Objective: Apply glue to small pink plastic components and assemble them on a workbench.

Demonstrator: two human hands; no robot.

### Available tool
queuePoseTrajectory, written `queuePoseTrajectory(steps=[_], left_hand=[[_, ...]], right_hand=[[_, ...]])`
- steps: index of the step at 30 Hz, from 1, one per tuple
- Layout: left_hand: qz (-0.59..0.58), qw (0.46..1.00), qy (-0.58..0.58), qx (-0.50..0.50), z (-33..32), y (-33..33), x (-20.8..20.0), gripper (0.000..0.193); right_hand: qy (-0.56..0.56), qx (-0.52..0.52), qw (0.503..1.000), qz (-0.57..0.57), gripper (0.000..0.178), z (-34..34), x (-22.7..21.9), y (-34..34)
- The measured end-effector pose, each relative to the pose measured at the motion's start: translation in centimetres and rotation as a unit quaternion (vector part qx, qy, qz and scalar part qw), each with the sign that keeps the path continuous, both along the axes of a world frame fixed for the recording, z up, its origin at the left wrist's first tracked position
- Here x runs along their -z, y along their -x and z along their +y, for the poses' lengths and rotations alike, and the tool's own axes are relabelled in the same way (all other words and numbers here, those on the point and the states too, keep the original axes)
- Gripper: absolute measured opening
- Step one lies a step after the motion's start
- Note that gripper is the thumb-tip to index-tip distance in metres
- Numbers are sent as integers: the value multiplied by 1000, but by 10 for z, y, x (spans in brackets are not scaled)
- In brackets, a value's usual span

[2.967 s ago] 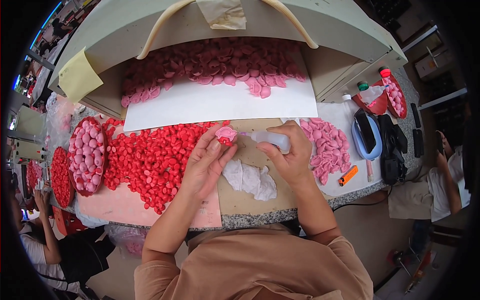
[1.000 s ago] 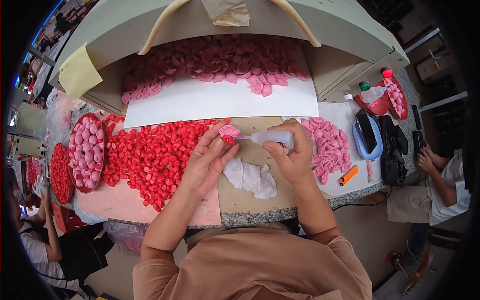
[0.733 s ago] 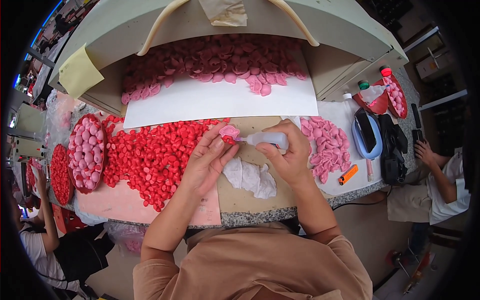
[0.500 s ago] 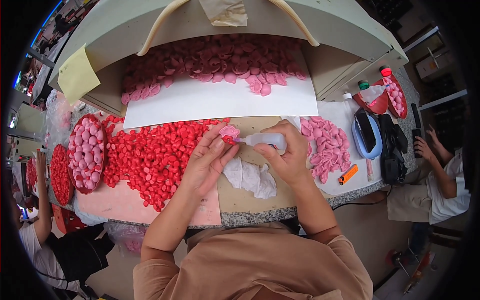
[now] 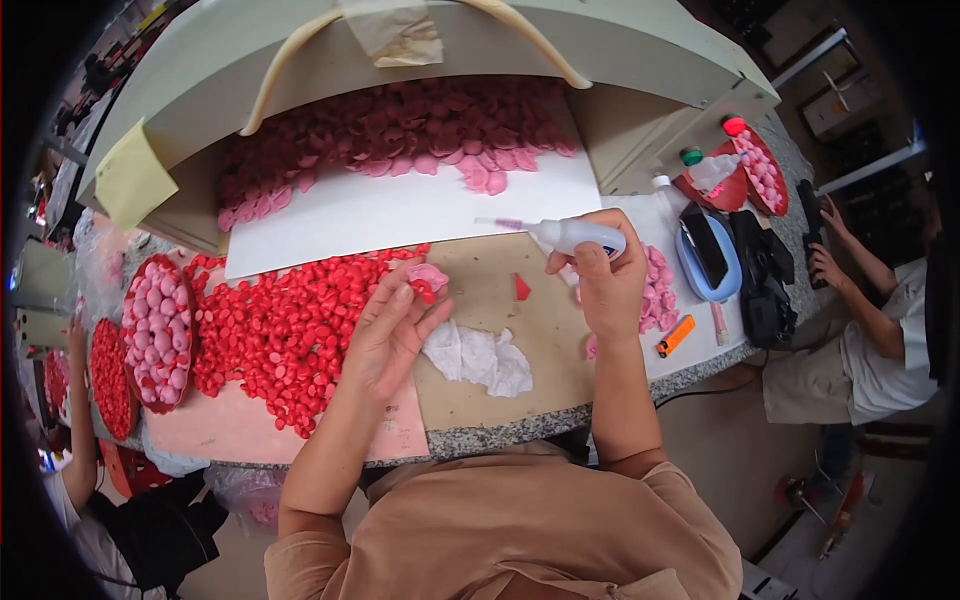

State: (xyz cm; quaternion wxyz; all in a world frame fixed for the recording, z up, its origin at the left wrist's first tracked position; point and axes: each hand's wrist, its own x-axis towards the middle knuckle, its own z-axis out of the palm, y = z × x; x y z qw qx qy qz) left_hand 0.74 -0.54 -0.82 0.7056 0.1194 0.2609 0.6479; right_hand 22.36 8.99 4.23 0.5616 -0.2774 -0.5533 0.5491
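My left hand (image 5: 385,325) pinches a pink shell-shaped plastic piece (image 5: 428,278) between thumb and fingers, with a small red piece (image 5: 425,292) against its lower side. My right hand (image 5: 612,275) is wrapped round a translucent squeeze bottle (image 5: 578,236); its thin purplish nozzle points left, apart from the pink piece. Between the hands, a small red pointed piece (image 5: 522,287) shows over the brown board (image 5: 480,270). Below it lies a crumpled white cloth (image 5: 478,358). Left of my left hand spreads a heap of red pieces (image 5: 285,335); pink pieces (image 5: 657,295) lie beyond my right hand.
A grey-green hood (image 5: 520,50) arches over white paper (image 5: 400,212) heaped with pink shells (image 5: 400,125). A bowl (image 5: 187,372) of pink balls stands left. On the right are a blue tray (image 5: 735,285) with a phone, an orange lighter (image 5: 676,336) and capped bottles. A person (image 5: 865,350) sits far right.
My right hand has drawn the bottle up and right, its nozzle leaving the pink piece. A red pointed piece now shows between my hands. The whole view has shifted slightly.
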Motion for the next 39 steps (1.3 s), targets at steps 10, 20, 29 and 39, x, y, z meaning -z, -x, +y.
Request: queuePoseTrajectory(steps=[10,20,29,39], left_hand=[[7,1000,12,5,-3,0,-6,37],[22,999,14,29,-4,-3,-3,43],[6,999,7,43,-6,-1,-7,42],[34,998,17,59,-9,-3,-6,38]], right_hand=[[55,97,926,-361,18,-21,-1,-76],[-30,-61,829,-556,30,-27,-3,-57],[-91,-88,862,-492,29,-30,18,-33],[-64,-22,849,-523,34,-54,22,-25]])
